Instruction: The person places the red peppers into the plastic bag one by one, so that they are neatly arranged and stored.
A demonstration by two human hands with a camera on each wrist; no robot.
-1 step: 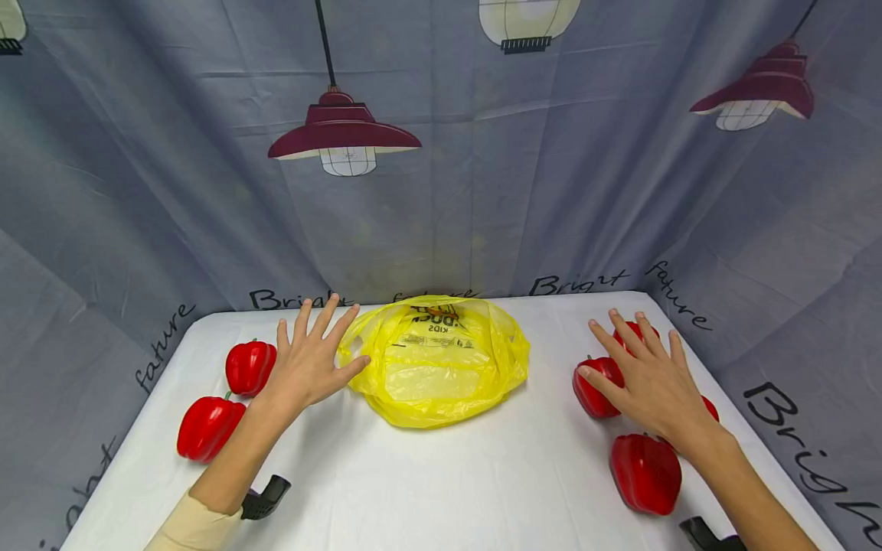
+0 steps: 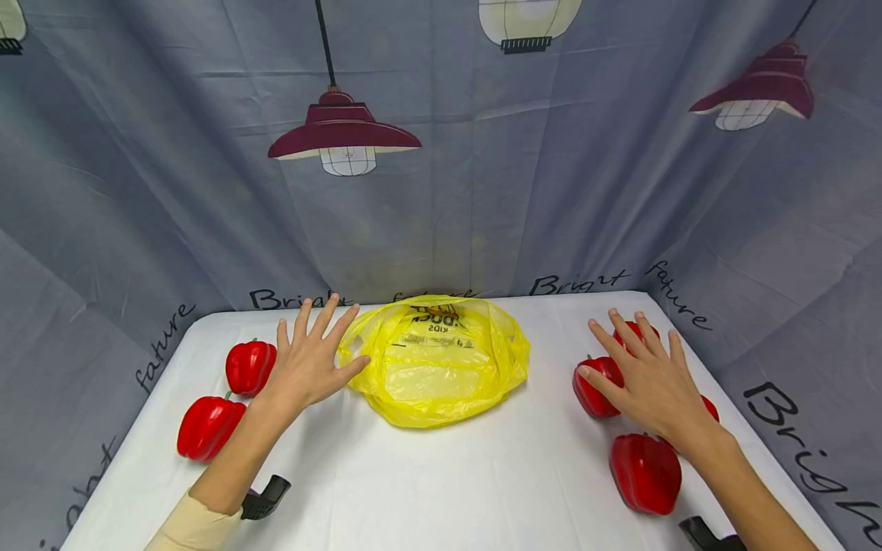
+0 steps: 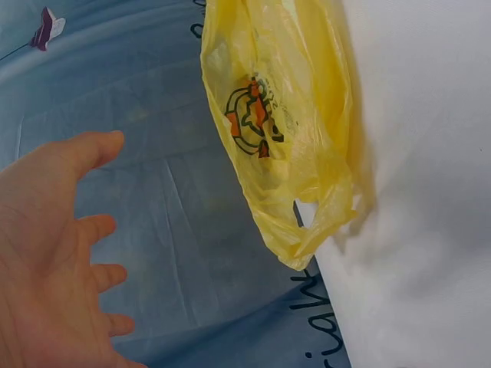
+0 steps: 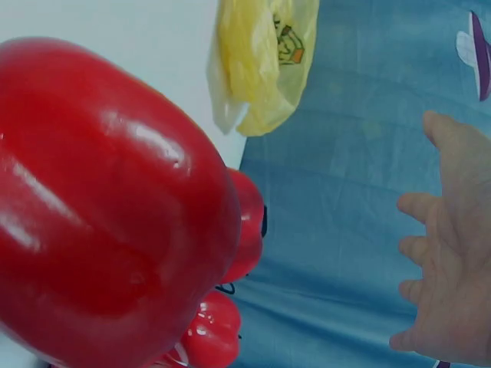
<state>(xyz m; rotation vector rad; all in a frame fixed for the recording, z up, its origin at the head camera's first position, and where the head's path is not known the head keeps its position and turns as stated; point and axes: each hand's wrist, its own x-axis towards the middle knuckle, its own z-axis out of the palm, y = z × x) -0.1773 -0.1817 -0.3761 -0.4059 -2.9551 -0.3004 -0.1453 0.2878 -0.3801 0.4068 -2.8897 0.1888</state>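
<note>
A yellow plastic bag (image 2: 441,375) with dark print lies spread on the white table (image 2: 427,482). My left hand (image 2: 310,371) is held over the table with fingers spread, its thumb overlapping the bag's left edge in the head view. In the left wrist view, a gap shows between that hand (image 3: 38,245) and the bag (image 3: 284,130). My right hand (image 2: 651,386), also spread and holding nothing, hovers above several red bell peppers (image 2: 645,474), partly covering some of them. One pepper (image 4: 107,199) looms large in the right wrist view, well apart from the fingers.
To the left of my left forearm sit two more red bell peppers, one nearer (image 2: 209,428) and one farther (image 2: 250,367). A grey curtain (image 2: 427,191) printed with lamps and lettering surrounds the table's back and sides. Black wrist devices (image 2: 265,497) show below both forearms.
</note>
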